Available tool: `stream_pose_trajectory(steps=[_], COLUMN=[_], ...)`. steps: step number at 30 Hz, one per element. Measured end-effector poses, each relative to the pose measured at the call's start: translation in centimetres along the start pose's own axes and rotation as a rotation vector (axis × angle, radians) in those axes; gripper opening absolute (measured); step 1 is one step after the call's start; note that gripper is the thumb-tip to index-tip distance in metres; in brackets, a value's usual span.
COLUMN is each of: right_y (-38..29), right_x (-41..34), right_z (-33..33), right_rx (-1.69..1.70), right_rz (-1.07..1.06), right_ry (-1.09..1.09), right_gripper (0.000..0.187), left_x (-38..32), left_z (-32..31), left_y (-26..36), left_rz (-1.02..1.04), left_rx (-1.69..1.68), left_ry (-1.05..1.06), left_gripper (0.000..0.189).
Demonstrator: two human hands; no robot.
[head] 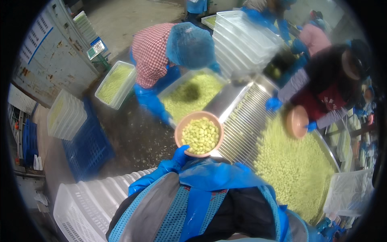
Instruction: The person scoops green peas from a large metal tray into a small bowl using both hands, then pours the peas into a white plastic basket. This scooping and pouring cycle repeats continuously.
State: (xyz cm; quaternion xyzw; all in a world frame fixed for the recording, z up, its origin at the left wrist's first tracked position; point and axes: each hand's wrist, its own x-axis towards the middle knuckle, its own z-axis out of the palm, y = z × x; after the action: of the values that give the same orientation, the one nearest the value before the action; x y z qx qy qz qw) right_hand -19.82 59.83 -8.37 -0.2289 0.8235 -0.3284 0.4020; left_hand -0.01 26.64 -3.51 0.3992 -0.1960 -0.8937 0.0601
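Note:
My left hand (pixel 181 155), in a blue glove, grips the near left rim of a round salmon-coloured plastic bowl (pixel 178 133). Pale green oval beans (pixel 200 135) nearly fill this bowl, which is held in front of my blue apron. I cannot make out my right hand; it is out of view around the apron. Just right of the bowl lies a slotted metal rack (pixel 242 130) with thin parallel bars. Beyond the bowl, a translucent tub (pixel 169 95) holds more of the green beans.
A co-worker in a blue hair cover (pixel 191 45) bends over the tub. Another person at right holds a similar bowl (pixel 297 122) above a large bean heap (pixel 293 169). White crates (pixel 90 193) stand near my left; stacked translucent crates (pixel 242 39) rise behind the rack.

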Motion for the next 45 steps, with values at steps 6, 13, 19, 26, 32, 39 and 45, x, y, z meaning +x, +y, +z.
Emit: stream_pose_trajectory(steps=[6, 13, 19, 26, 32, 39, 45], right_y=[1.2, -1.4, 0.1, 0.1, 3.8, -14.8, -11.8], right_x=[1.2, 0.7, 0.9, 0.9, 3.3, 4.1, 7.4], right_z=[0.8, -0.1, 0.6, 0.6, 1.2, 1.1, 0.4], right_rx=[-0.006, -0.035, -0.127, -0.096, 0.371, 0.888, 1.118], right_rz=[-0.002, 0.017, -0.100, 0.000, 0.004, 0.230, 0.238], right_ry=[0.022, -0.018, 0.016, 0.037, -0.001, -0.114, -0.455], right_gripper=[0.037, 0.038, 0.035, 0.032, 0.042, 0.067, 0.059], left_x=[2.6, 1.2, 1.1, 1.0, 3.3, 2.1, 7.7], left_z=[-3.7, -2.1, -2.7, -2.1, -2.4, -2.8, -4.0], left_y=[-1.5, -0.9, -0.8, -0.6, -1.0, -0.6, -0.8], left_rz=[-0.096, -0.137, -0.119, -0.143, -0.083, -0.075, -0.104], left_rx=[-0.132, -0.178, -0.186, -0.111, -0.100, -0.085, 0.312], left_ry=[-0.219, -0.133, -0.127, -0.086, -0.112, -0.210, 0.006], left_gripper=[0.067, 0.072, 0.071, 0.069, 0.066, 0.052, 0.048])
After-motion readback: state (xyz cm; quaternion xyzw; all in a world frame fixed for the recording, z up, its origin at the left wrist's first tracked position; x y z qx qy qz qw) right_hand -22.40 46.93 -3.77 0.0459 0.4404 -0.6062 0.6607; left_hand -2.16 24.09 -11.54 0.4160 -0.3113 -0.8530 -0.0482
